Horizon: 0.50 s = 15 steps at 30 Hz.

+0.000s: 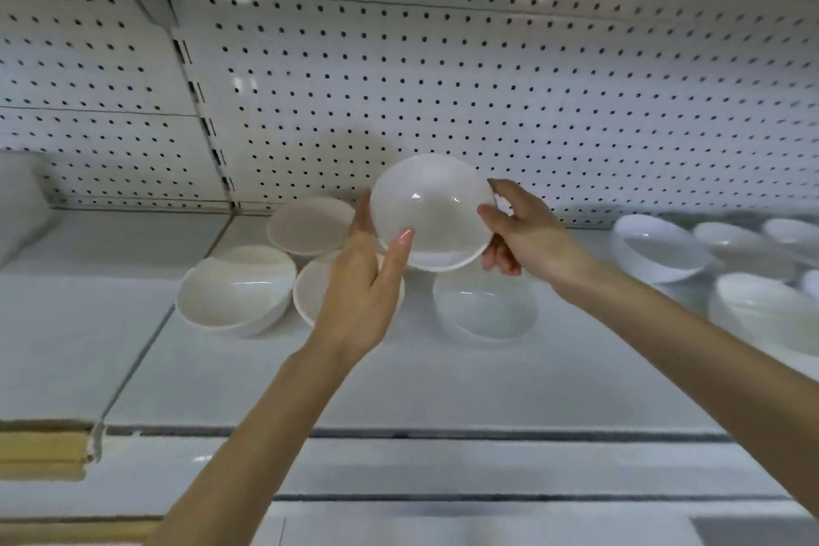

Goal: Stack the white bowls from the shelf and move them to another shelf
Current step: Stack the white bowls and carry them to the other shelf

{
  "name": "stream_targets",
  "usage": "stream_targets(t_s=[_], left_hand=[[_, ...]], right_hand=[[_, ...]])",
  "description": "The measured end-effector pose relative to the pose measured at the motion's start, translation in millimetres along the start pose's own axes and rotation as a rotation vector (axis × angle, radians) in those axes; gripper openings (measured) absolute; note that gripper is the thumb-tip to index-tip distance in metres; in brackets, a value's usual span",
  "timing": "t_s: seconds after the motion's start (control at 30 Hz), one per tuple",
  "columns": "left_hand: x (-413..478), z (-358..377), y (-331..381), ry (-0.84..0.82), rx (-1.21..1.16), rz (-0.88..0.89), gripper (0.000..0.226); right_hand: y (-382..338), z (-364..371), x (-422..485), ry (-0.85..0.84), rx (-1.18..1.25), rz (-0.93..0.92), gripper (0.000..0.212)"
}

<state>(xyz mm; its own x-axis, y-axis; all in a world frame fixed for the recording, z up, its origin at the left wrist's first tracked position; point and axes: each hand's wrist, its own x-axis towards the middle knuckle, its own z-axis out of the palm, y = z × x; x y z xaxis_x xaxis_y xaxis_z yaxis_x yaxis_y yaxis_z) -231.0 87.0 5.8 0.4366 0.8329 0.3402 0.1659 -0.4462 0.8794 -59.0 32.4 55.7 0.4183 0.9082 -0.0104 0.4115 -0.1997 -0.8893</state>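
Both hands, the left hand (359,284) and right hand (527,231), grip one tilted white bowl (432,213) by opposite rims with curled fingers at frame centre, above the shelf (399,377), where several loose bowls (237,295) crowd directly beneath and another cluster (660,248) sits at right, against the pegboard (443,80).

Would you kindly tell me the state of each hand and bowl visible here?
Held bowl: raised above the shelf, tilted toward the camera.
Left hand: grips its left rim.
Right hand: grips its right rim.
Leftmost bowl: resting on the shelf, unstacked.
Right-side bowls: resting on the shelf.
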Motion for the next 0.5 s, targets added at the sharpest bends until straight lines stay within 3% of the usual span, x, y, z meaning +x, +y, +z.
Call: stream_targets(t_s=[0.17,0.5], left_hand=[[-5,39,-5,-0.099,-0.063,-0.129,0.058],[-13,60,-18,-0.198,0.039,-0.111,0.057]], right_hand=[[30,-26,-16,0.043,0.025,0.093,0.031],[70,-30,-16,0.032,0.063,0.191,0.037]])
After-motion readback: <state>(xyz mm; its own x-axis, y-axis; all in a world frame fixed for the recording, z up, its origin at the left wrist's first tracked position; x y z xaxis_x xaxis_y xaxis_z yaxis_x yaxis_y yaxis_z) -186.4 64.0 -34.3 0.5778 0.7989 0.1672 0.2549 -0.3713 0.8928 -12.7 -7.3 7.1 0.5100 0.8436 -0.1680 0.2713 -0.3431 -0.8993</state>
